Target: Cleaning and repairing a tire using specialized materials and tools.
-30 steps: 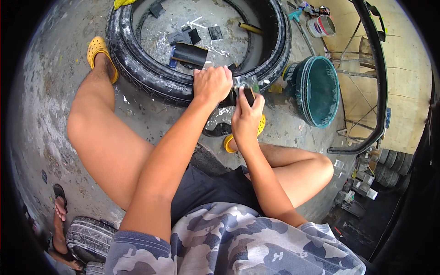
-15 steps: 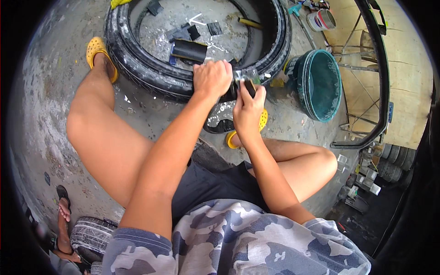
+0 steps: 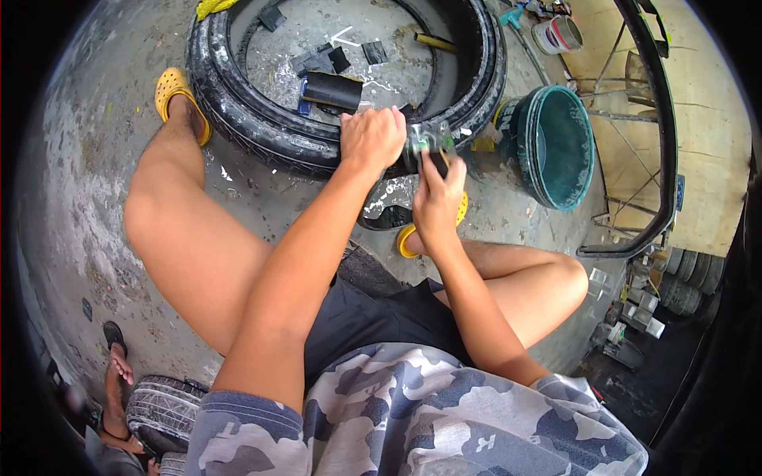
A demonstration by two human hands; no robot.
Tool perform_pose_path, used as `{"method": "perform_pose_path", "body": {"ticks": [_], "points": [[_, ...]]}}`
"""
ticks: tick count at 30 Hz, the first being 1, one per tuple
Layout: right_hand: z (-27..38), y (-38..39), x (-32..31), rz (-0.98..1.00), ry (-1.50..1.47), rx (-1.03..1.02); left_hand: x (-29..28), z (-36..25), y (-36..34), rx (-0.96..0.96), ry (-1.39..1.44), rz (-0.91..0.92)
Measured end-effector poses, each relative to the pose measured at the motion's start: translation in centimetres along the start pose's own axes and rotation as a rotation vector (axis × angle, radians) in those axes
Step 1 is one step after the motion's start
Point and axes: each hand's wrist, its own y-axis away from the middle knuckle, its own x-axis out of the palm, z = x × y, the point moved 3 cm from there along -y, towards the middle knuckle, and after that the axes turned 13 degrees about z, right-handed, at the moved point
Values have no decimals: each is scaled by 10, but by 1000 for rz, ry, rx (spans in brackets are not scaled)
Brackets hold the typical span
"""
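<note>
A large black tyre (image 3: 262,135) lies on its side on the floor in front of me, its sidewall smeared with white. My left hand (image 3: 371,141) is closed over the tyre's near edge, the fingertips hidden. Just right of it, my right hand (image 3: 440,202) grips a small black block-like piece (image 3: 442,162) between thumb and fingers; its exact kind is unclear. Against the tyre, beyond the right fingertips, a shiny, partly see-through greenish patch (image 3: 430,141) shows, blurred.
Inside the tyre's ring lie a curved black piece (image 3: 333,90) and several dark scraps. At right stand a teal bucket (image 3: 562,151), a white pail (image 3: 558,35) and a black curved frame (image 3: 665,151). Another person's leg (image 3: 113,389) and a tyre (image 3: 163,408) are behind left.
The whole view has shifted slightly. My right hand has moved a little against the tyre, and the greenish patch shows more clearly. My left hand keeps its hold on the tyre.
</note>
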Motion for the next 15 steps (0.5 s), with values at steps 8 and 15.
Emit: {"method": "perform_pose_path", "body": {"ticks": [8,15], "points": [[1,1,-1,-10,-9,38,3,0,2,44,-8,-55],[6,-1,-6,28,-20,56,2,1,2,60,-33,-31]]}}
